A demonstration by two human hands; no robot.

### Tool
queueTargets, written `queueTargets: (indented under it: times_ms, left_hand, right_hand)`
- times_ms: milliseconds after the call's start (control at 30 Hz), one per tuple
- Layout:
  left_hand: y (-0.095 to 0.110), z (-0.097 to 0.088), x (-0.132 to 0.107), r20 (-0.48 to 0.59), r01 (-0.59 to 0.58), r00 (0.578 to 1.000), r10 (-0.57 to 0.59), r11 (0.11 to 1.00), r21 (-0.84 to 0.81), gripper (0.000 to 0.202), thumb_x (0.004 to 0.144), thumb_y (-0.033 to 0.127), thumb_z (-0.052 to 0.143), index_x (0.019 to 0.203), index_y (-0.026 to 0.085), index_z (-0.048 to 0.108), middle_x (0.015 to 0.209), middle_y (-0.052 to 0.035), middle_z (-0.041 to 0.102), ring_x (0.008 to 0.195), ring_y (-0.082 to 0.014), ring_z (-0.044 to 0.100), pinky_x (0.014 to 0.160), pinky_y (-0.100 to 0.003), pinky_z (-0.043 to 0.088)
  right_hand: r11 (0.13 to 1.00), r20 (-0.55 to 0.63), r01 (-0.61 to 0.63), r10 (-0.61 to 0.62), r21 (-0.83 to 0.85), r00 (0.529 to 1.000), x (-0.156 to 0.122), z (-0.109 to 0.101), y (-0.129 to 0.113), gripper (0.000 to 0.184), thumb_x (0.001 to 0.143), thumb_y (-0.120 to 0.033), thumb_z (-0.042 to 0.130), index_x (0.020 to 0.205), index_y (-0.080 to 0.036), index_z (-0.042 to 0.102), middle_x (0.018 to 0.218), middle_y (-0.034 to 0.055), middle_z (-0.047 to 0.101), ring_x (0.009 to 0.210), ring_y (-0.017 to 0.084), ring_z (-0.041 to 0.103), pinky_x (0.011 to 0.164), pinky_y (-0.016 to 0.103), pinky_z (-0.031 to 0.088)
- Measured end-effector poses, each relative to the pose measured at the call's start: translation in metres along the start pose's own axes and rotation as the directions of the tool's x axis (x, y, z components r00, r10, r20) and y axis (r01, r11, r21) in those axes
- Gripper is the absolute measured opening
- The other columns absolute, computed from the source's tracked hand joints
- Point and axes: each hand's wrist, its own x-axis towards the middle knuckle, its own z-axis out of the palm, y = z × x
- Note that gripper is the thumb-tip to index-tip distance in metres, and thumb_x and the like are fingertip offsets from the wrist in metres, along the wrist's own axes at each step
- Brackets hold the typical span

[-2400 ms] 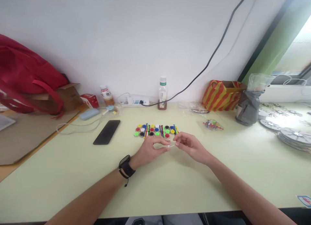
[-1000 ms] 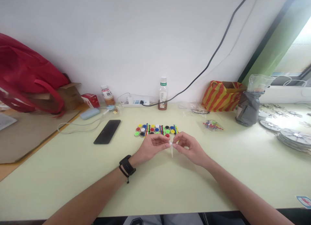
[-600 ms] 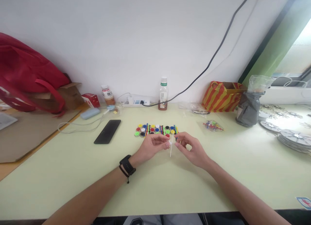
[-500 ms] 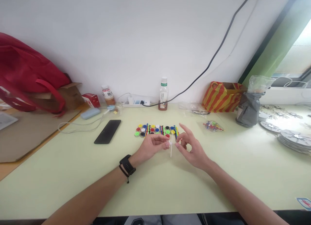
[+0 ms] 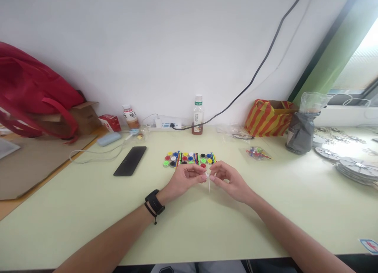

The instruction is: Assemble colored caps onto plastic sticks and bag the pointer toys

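My left hand (image 5: pixel 189 177), with a black watch (image 5: pixel 154 201) on its wrist, is closed, thumb and fingers pinching a small white piece (image 5: pixel 207 175). From that piece a thin white stick (image 5: pixel 209 185) points down toward me. My right hand (image 5: pixel 228 181) is closed too, its thumb and fingertips pinching at the stick, close to the left fingertips. The exact shape of the white piece is hidden by the fingers. Just beyond both hands, round coloured plastic pieces (image 5: pixel 185 159) lie in groups, with thin coloured sticks (image 5: pixel 196 159) between them.
Left on the table (image 5: pixel 165 233) lie a black phone (image 5: pixel 130 161) and a power bank (image 5: pixel 109 139) with a cable. A drink bottle (image 5: pixel 197 117) stands by the wall. To the right are a small bag of coloured parts (image 5: pixel 258 153), a striped bag (image 5: pixel 261 117) and stacked grey discs (image 5: pixel 358 170).
My right hand has moved slightly left and its raised fingers have curled in, closing at the white stick. The left hand keeps its pinch in nearly the same place.
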Motion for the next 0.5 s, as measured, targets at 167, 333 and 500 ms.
queueTargets:
  times_ms: [167, 333, 500]
  left_hand:
    - [-0.0033, 0.0011, -0.0006, 0.015, -0.025, 1.000, 0.024, 0.998, 0.054, 0.033, 0.079, 0.038, 0.087, 0.100, 0.014, 0.077, 0.098, -0.0108, 0.080, 0.091, -0.0221, 0.077, 0.085, -0.035, 0.062]
    - [-0.0048, 0.0034, -0.0011, 0.026, -0.040, 0.999, 0.038, 0.996, 0.085, 0.030, 0.082, 0.037, 0.085, 0.099, 0.015, 0.074, 0.101, -0.0107, 0.079, 0.094, -0.0227, 0.076, 0.088, -0.035, 0.061]
    - [-0.0013, 0.0041, -0.0039, 0.031, -0.185, 0.982, 0.189, 0.899, 0.396, 0.031, 0.089, 0.041, 0.077, 0.112, 0.020, 0.073, 0.108, -0.0089, 0.075, 0.093, -0.0217, 0.070, 0.088, -0.038, 0.059]
  right_hand:
    - [0.998, 0.038, -0.019, 0.021, -0.064, 0.999, 0.0009, 0.0023, 0.0012, 0.032, 0.097, -0.054, 0.062, 0.099, -0.023, 0.068, 0.088, 0.0035, 0.070, 0.075, 0.017, 0.062, 0.065, 0.029, 0.051]
    - [0.999, 0.078, -0.044, 0.045, -0.017, 0.996, 0.0009, 0.0026, -0.0003, 0.031, 0.095, -0.053, 0.066, 0.099, -0.023, 0.068, 0.090, 0.0036, 0.069, 0.075, 0.016, 0.062, 0.069, 0.030, 0.051]
    - [0.998, 0.037, 0.002, 0.000, -0.068, 0.999, 0.0015, -0.0038, 0.0023, 0.032, 0.099, -0.054, 0.058, 0.099, -0.022, 0.064, 0.085, 0.0030, 0.066, 0.072, 0.016, 0.059, 0.066, 0.029, 0.051]
